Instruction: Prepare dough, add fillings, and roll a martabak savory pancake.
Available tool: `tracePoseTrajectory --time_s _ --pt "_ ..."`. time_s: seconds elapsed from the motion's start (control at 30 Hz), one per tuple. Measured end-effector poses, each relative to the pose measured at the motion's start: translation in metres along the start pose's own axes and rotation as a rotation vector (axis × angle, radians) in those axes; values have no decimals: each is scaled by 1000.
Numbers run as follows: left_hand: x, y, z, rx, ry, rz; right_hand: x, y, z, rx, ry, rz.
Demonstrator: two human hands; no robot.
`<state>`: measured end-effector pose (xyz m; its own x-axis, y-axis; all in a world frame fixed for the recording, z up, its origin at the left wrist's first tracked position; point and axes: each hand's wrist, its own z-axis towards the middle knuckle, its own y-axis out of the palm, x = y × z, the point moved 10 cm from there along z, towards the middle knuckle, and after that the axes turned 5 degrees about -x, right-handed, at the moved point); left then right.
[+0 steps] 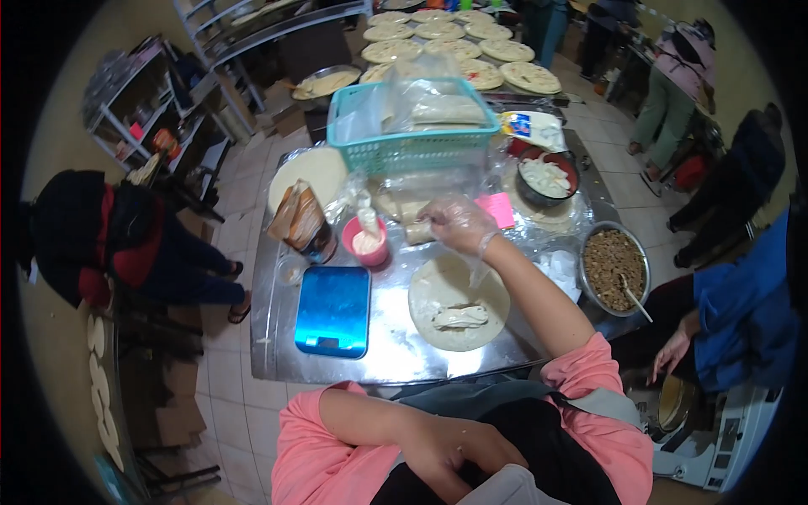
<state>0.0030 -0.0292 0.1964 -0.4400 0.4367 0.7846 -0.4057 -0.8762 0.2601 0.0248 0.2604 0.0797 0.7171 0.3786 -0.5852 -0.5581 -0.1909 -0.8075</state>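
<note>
My right hand [459,221], in a clear plastic glove, reaches over the middle of the metal table [278,328]. Its bent fingers are close to a rolled flatbread [418,233]; whether they grip it cannot be seen. Below that wrist lies a round flatbread [435,284], with a strip of filling topped with white cream [462,317] on its near half. My bare left hand [454,448] is held against the front of my dark clothing, beside a grey piece of cloth, its fingers partly hidden.
A blue kitchen scale [332,303], a pink cup of cream [366,243] and a brown pouch [303,221] stand left. Right are a bowl of minced filling [615,268] and a bowl of white slices [546,177]. Behind is a turquoise basket [410,144]. A co-worker's hand [672,353] hangs nearby.
</note>
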Motion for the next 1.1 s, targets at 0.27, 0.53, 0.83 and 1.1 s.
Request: tracePoseTrajectory --time_s 0.27,0.53,0.83,1.1 --pt "52 -75 -54 618 -154 732 143 -169 -61 257 410 -189" --pt "-26 -125 -233 1678 -370 912 221 -161 -66 33 604 -179" --pt "-33 -147 -118 936 -464 1533 204 -113 -29 -287 483 -501" --pt "-104 -206 -16 371 -769 1723 217 -134 -43 -89 515 -360"
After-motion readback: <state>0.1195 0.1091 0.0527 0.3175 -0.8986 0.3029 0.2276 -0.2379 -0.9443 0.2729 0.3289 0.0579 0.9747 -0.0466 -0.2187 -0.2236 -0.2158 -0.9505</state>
